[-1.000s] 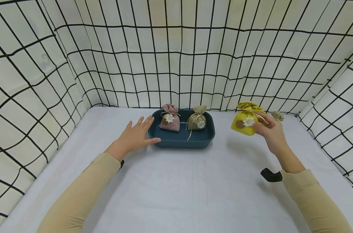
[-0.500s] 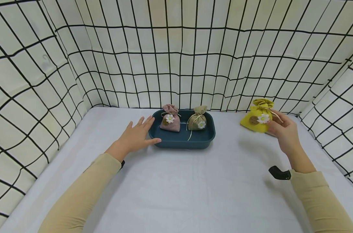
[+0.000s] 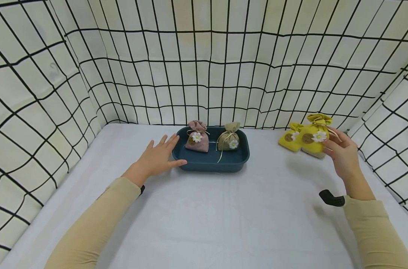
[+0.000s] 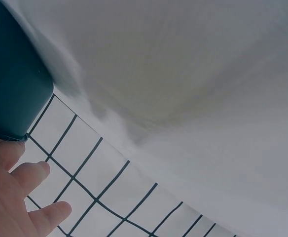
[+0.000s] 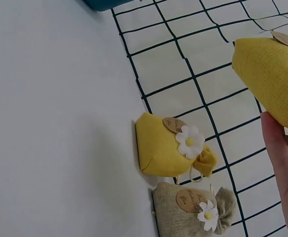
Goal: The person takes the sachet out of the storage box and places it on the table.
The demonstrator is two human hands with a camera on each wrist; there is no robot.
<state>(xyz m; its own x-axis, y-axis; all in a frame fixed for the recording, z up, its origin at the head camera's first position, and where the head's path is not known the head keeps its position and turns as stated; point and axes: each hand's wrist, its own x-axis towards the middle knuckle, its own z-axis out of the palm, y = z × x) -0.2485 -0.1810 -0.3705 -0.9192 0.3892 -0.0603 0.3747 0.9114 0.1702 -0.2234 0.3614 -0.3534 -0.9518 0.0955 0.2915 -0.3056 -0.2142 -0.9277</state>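
Note:
A yellow drawstring pouch (image 3: 314, 135) with a white flower hangs above the table, pinched by my right hand (image 3: 346, 155) at its right side. Behind it on the table sit another yellow pouch (image 3: 289, 141) and a beige pouch (image 5: 183, 210), mostly hidden in the head view. My left hand (image 3: 155, 158) has its fingers spread and touches the left end of a dark teal tray (image 3: 210, 166). Inside the tray, a pink pouch (image 3: 198, 142) stands on the left and an olive-beige pouch (image 3: 228, 139) on the right, a little apart.
A white cloth covers the table (image 3: 204, 216). Black grid netting (image 3: 208, 71) over white sheeting rises along the back and both sides. The table pouches sit near the back right, close to the netting.
My right hand has moved to the right with the yellow pouch, uncovering part of the other yellow pouch behind it. The left hand and the tray stay in place.

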